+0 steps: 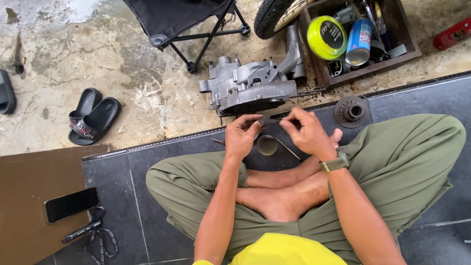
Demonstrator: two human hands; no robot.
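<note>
1. I sit cross-legged on the dark floor tiles [147,196], and both my hands meet at the centre of the frame, just above my feet.
2. My left hand [240,137] is closed in a pinch on one end of a small dark rod [271,120]; my right hand [306,132] pinches the other end, fingers curled over it. The rod lies level between them. I cannot tell exactly what kind of part it is.
3. Just below my hands, on the tiles, lie a small round metal cap [267,145] and a thin metal pin [288,149], close to each other.
4. Right above my hands, at the upper centre, sits the grey engine case [250,86] on the concrete, apart from my fingers.
5. As I judge it, I am at the stage of handling or checking this small part with both hands before it goes anywhere near the case.
6. The next move, I think, calls for a steady two-handed grip, since the rod is thin and could slip and roll off across the tiles.
7. At the upper right stand a wooden box of tools [360,39] and, on the tiles beneath it, a toothed gear [351,111]. At the lower left lie a phone [71,204] and, higher up, a pair of black sandals [93,117].
</note>
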